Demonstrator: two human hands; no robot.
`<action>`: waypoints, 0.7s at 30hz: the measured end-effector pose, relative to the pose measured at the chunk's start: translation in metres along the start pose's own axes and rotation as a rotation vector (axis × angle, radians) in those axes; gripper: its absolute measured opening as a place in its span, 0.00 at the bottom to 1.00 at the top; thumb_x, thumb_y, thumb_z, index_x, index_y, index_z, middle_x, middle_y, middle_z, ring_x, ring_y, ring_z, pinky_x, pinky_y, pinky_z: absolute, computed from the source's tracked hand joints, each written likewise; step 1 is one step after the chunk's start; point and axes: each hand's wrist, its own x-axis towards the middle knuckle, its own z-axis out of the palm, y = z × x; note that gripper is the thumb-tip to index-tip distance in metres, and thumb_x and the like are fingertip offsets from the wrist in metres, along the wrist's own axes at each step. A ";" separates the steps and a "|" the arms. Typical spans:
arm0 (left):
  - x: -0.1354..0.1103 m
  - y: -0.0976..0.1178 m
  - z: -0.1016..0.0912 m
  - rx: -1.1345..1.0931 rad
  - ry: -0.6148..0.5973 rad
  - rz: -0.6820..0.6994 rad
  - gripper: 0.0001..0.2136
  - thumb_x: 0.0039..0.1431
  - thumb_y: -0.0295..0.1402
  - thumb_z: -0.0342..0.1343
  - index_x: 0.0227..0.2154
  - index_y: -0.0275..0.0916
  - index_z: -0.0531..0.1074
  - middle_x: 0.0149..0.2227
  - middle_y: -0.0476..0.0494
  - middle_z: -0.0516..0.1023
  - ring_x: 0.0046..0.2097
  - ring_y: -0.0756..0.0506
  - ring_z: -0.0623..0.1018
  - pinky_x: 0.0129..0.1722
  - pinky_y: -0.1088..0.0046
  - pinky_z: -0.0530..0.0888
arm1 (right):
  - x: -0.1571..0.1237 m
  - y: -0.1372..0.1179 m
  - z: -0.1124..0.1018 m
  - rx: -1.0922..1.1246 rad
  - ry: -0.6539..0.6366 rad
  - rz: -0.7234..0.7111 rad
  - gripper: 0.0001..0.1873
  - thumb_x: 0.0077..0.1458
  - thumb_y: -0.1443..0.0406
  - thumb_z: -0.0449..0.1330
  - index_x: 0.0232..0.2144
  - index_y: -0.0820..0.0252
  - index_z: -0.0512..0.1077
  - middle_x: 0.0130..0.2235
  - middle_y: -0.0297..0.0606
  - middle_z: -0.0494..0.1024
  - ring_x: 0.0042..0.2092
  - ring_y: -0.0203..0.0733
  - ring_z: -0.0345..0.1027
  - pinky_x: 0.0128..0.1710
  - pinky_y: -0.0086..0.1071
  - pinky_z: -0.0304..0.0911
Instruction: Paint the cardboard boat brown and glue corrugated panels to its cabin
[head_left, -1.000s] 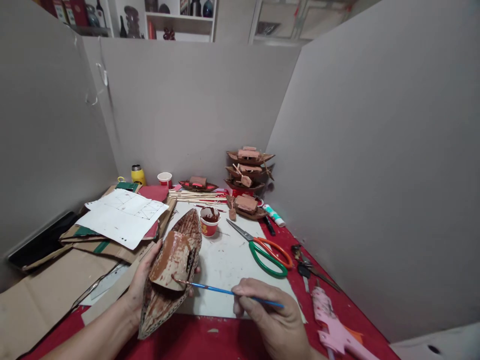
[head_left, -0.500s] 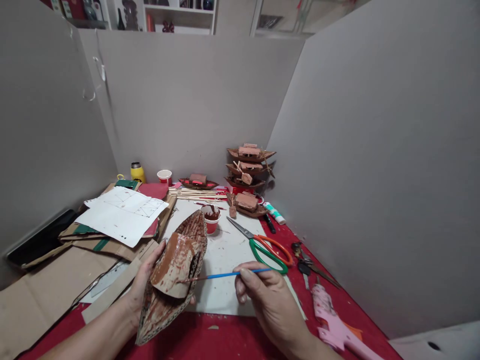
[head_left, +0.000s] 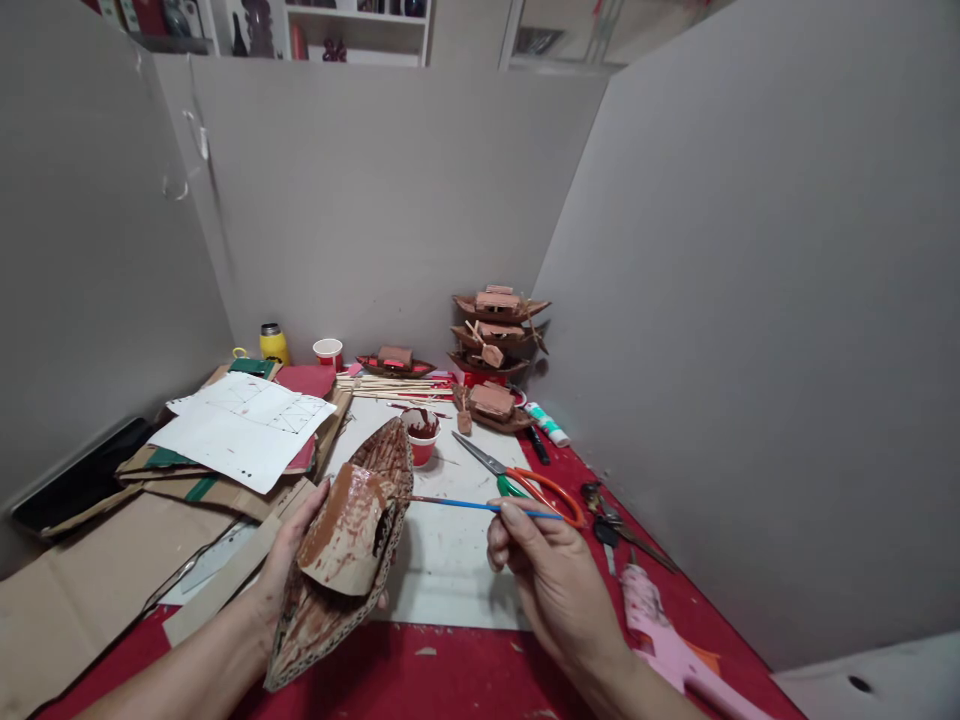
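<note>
Hands point(head_left: 551, 570) hold boat point(head_left: 341, 530) and brush point(head_left: 457, 503) near cup point(head_left: 422, 454) containing brown paint point(head_left: 424, 430).

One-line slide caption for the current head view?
Left hand holds a cardboard boat, its curved roof partly brown; right hand holds a blue-handled paintbrush.

Your cardboard boat point(head_left: 343, 548): tilted, roof point(head_left: 346, 512) patchily brown, toward the desk's point(head_left: 420, 672) near edge | your blue-handled paintbrush point(head_left: 459, 504): nearly level, tip by roof
</note>
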 end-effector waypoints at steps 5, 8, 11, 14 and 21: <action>0.001 0.000 -0.002 -0.024 -0.036 -0.004 0.23 0.60 0.47 0.49 0.36 0.29 0.77 0.29 0.35 0.82 0.25 0.37 0.79 0.24 0.58 0.76 | 0.003 -0.002 0.000 -0.003 0.023 -0.006 0.15 0.43 0.55 0.72 0.27 0.61 0.79 0.20 0.32 0.73 0.20 0.29 0.64 0.19 0.22 0.60; 0.003 0.000 -0.005 -0.029 -0.065 0.014 0.22 0.59 0.47 0.51 0.35 0.30 0.78 0.29 0.35 0.82 0.26 0.37 0.79 0.25 0.57 0.77 | 0.002 -0.003 0.000 0.011 0.041 -0.018 0.15 0.42 0.55 0.72 0.26 0.61 0.79 0.19 0.32 0.73 0.20 0.29 0.63 0.19 0.22 0.60; 0.004 0.000 -0.007 -0.026 -0.094 -0.006 0.23 0.58 0.47 0.52 0.35 0.29 0.78 0.29 0.34 0.82 0.26 0.37 0.79 0.26 0.57 0.77 | -0.001 -0.003 0.001 0.052 0.028 -0.024 0.15 0.42 0.55 0.72 0.27 0.60 0.79 0.19 0.31 0.73 0.20 0.29 0.63 0.19 0.22 0.60; 0.004 0.000 -0.009 -0.035 -0.128 -0.054 0.23 0.58 0.48 0.52 0.36 0.29 0.78 0.31 0.33 0.82 0.29 0.37 0.80 0.29 0.57 0.77 | -0.002 -0.001 0.002 0.055 -0.011 -0.003 0.14 0.43 0.56 0.72 0.28 0.60 0.79 0.19 0.32 0.73 0.20 0.30 0.63 0.19 0.22 0.60; 0.004 0.000 -0.006 -0.017 -0.092 0.008 0.24 0.61 0.47 0.47 0.36 0.28 0.77 0.29 0.33 0.81 0.26 0.38 0.79 0.26 0.58 0.76 | 0.001 -0.004 0.001 0.054 0.027 -0.016 0.13 0.44 0.57 0.72 0.28 0.60 0.79 0.20 0.32 0.73 0.21 0.30 0.63 0.20 0.23 0.61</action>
